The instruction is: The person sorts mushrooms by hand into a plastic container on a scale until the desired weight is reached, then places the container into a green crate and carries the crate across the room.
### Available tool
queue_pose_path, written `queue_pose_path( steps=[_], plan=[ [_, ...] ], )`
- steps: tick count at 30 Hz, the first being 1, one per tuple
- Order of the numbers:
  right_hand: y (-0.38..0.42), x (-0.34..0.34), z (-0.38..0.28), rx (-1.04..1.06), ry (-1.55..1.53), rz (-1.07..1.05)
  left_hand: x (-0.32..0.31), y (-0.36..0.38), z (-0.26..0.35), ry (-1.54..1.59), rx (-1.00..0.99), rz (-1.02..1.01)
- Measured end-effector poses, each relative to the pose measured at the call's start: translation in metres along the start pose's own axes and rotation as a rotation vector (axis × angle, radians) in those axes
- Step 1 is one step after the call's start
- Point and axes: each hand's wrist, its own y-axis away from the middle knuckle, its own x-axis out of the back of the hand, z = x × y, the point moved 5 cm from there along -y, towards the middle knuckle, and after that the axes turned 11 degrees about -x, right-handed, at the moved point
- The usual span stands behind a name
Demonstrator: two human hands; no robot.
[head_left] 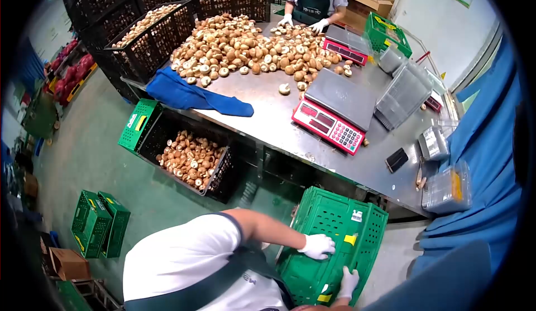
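Note:
A green plastic crate (315,217), with perforated walls, yellow patches and a white label, stands beside the table's near edge. My left hand (317,246), in a white glove, has its fingers curled at the crate's surface. Lower down, my right hand (348,284), also gloved, grips the crate near its edge, with a finger and thumb visible. Parts of both hands' fingers are hidden against the plastic. Left of the crate, under the table, a black crate (146,143) holds brown mushrooms (191,160).
Mushrooms (240,45) are heaped on the metal table (268,110), alongside scales (329,126), a blue cloth (195,96) and clear plastic containers (405,96). Across it, a gloved person (312,3) handles mushrooms. Green crates (92,224) stand on the floor at left; blue curtains (474,199) hang at right.

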Motion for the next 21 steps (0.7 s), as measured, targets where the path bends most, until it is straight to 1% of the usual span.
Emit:
queue_pose_path(
  steps=[1,2,3,5,6,7,9,11,12,13,15,16,17,18,21],
  plan=[
    [0.009,0.023,-0.013,0.001,-0.095,0.081,-0.012,-0.023,-0.006,-0.051,-0.021,-0.062],
    [0.011,0.047,-0.024,-0.038,0.051,0.069,-0.028,-0.042,-0.012,-0.098,-0.034,-0.16],
    [-0.002,0.065,-0.011,-0.088,0.059,0.118,-0.055,-0.059,-0.023,-0.163,-0.135,-0.185],
    [-0.01,0.097,-0.009,-0.061,0.041,0.238,-0.093,-0.077,-0.031,-0.257,-0.31,-0.144],
    [-0.012,0.111,-0.011,-0.04,0.037,0.295,-0.112,-0.082,-0.041,-0.289,-0.257,-0.215],
    [-0.012,0.121,-0.013,-0.026,0.032,0.342,-0.116,-0.088,-0.047,-0.302,-0.183,-0.421],
    [-0.009,0.131,-0.02,-0.014,0.044,0.398,-0.11,-0.092,-0.043,-0.369,-0.254,-0.489],
    [-0.006,0.132,-0.025,-0.031,0.06,0.424,-0.101,-0.104,-0.033,-0.324,-0.348,-0.432],
    [-0.004,0.131,-0.025,-0.039,0.071,0.43,-0.081,-0.111,-0.013,-0.368,-0.443,-0.331],
    [-0.002,0.131,-0.027,-0.048,0.076,0.432,-0.067,-0.113,0.002,-0.295,-0.495,-0.343],
    [0.001,0.13,-0.031,-0.071,0.088,0.433,-0.01,-0.089,0.041,-0.145,-0.6,-0.573],
    [0.003,0.129,-0.032,-0.077,0.095,0.434,0.027,-0.071,0.059,-0.051,-0.663,-0.756],
    [0.004,0.127,-0.032,-0.08,0.102,0.432,0.023,-0.049,0.058,0.034,-0.912,-0.741],
    [0.006,0.126,-0.033,-0.082,0.108,0.431,0.018,-0.035,0.056,0.06,-0.992,-0.746],
    [0.011,0.12,-0.034,-0.085,0.131,0.42,0.019,-0.031,0.044,-0.021,-0.951,-0.727]
  ],
)
